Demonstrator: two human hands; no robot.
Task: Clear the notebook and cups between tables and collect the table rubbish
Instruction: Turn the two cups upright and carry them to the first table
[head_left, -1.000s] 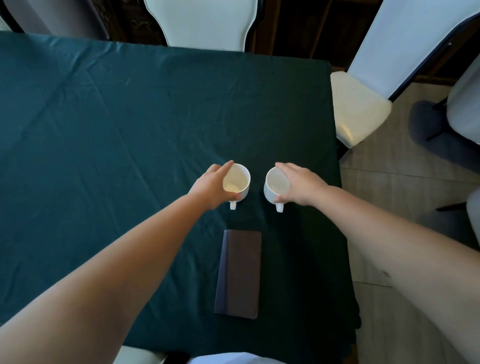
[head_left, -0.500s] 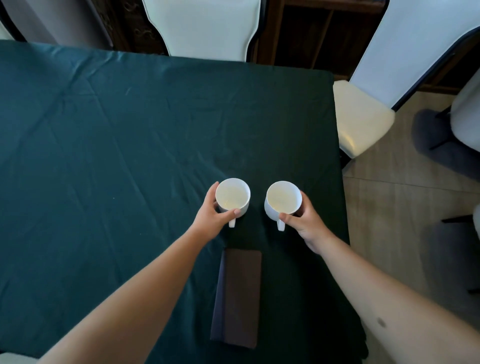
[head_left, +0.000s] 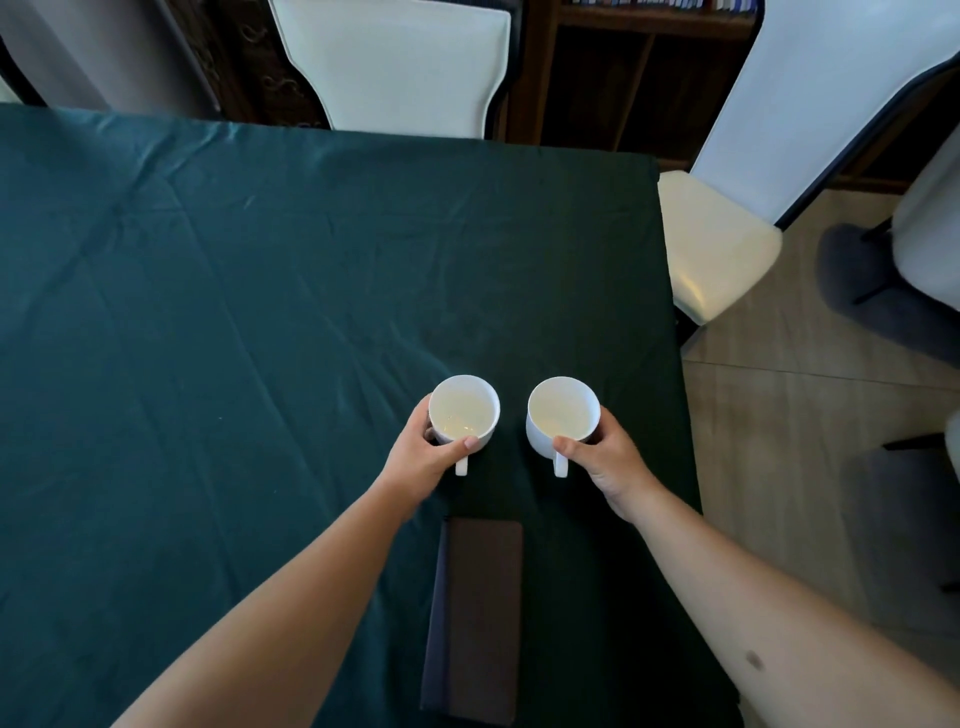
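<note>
Two white cups stand side by side on the dark green tablecloth (head_left: 208, 338), handles pointing toward me. My left hand (head_left: 421, 460) is wrapped around the left cup (head_left: 465, 410), thumb near its handle. The right cup (head_left: 562, 413) is gripped from its right side by my right hand (head_left: 608, 457). Both cups look empty inside. A dark brown notebook (head_left: 480, 618) lies closed on the cloth just in front of me, between my forearms, untouched.
A white chair back (head_left: 395, 62) stands at the table's far edge. Another white chair with a cream seat (head_left: 711, 249) sits off the right edge. A dark wooden shelf (head_left: 602, 78) is behind. Tiled floor (head_left: 810, 415) and further chairs lie to the right.
Both hands have shifted from covering the cups' rims to gripping their sides near the handles. The view has tilted so the cups and notebook sit lower in frame.
</note>
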